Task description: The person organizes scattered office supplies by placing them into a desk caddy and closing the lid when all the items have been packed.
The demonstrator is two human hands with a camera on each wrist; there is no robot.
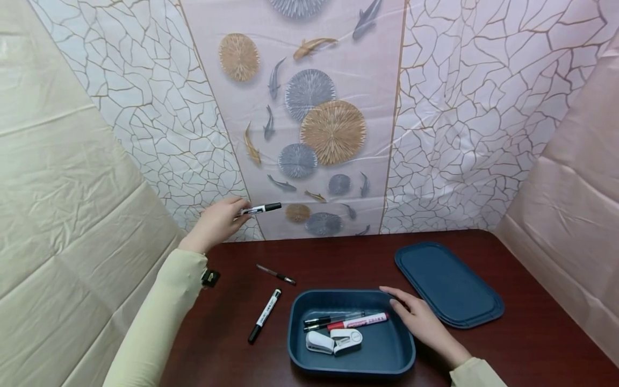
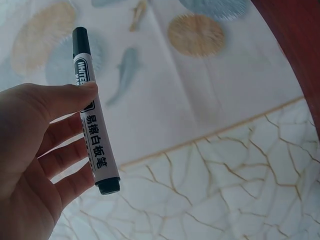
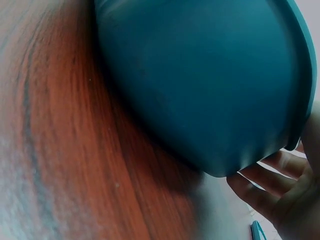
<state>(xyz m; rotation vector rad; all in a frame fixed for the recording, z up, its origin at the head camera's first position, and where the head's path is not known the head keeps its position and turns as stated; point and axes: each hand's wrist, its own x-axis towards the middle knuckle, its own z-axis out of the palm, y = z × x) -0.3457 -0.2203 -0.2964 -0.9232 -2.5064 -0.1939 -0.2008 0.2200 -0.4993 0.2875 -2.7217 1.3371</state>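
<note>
In the head view, my left hand (image 1: 220, 223) is raised at the back left, holding a black-capped whiteboard marker (image 1: 263, 208). The left wrist view shows this white-bodied marker (image 2: 92, 115) pinched between thumb and fingers. My right hand (image 1: 423, 325) grips the back right corner of a dark blue open box (image 1: 350, 368), thumb over the rim and fingers along the outer wall (image 3: 200, 85). Inside lie a red marker (image 1: 365, 321), dark slim pens (image 1: 321, 321) and two small white stapler-like items, one on the left (image 1: 319, 342), one on the right (image 1: 347, 338).
A second black and white marker (image 1: 265, 314) lies left of the box on the dark wooden table (image 1: 217, 322). Behind it is a thin pen (image 1: 275, 274). A flat blue lid (image 1: 450, 285) rests at the right. Patterned cloth (image 1: 309, 177) hangs behind the table.
</note>
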